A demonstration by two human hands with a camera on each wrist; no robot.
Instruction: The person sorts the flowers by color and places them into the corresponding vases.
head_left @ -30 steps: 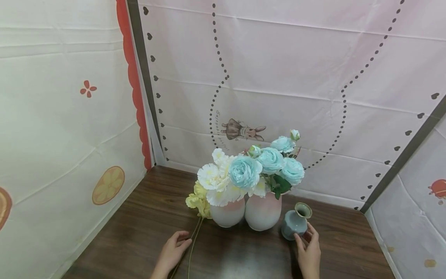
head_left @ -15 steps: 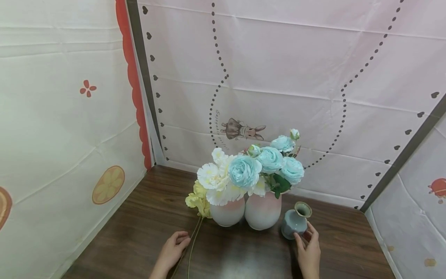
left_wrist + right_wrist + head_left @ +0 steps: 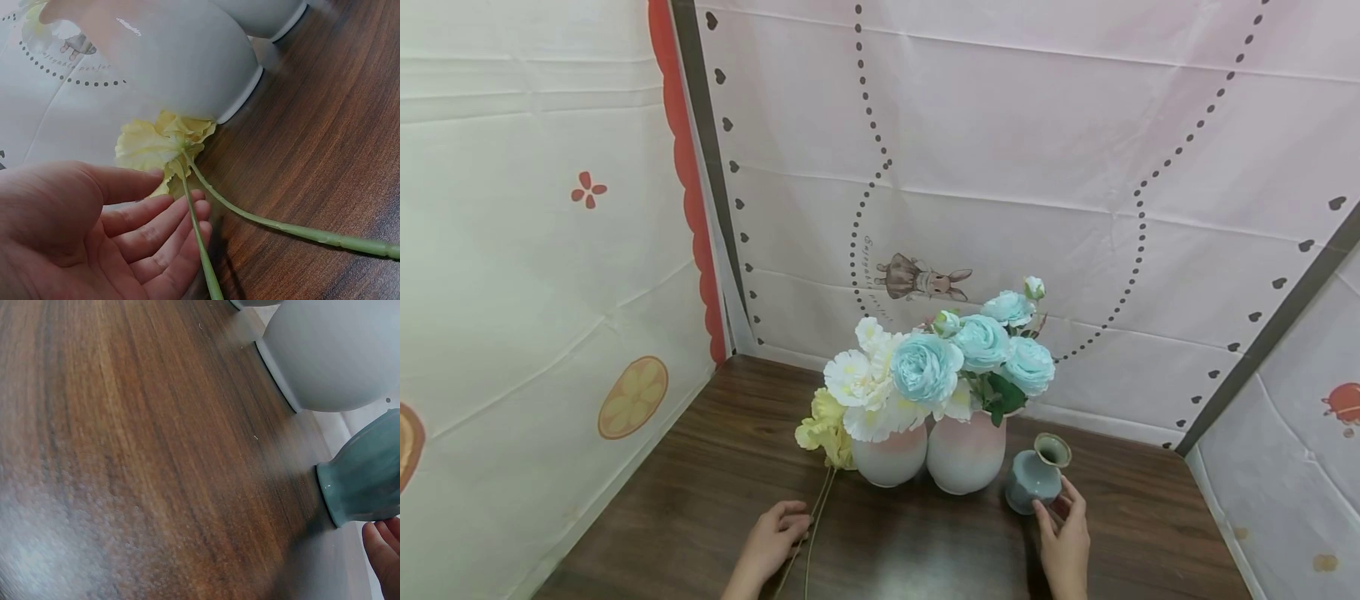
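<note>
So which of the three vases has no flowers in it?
The small blue-grey vase at the right hand; both pink-and-white vases beside it hold flowers.

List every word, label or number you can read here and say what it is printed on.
Cursive line beside the rabbit drawing on the pink backdrop: too small and blurred to read in the head view.
The same line reflected in the white vase in the left wrist view: it ends in something like "perfect", the rest unclear.
Small teal vase, flowers, table: no text.
</note>
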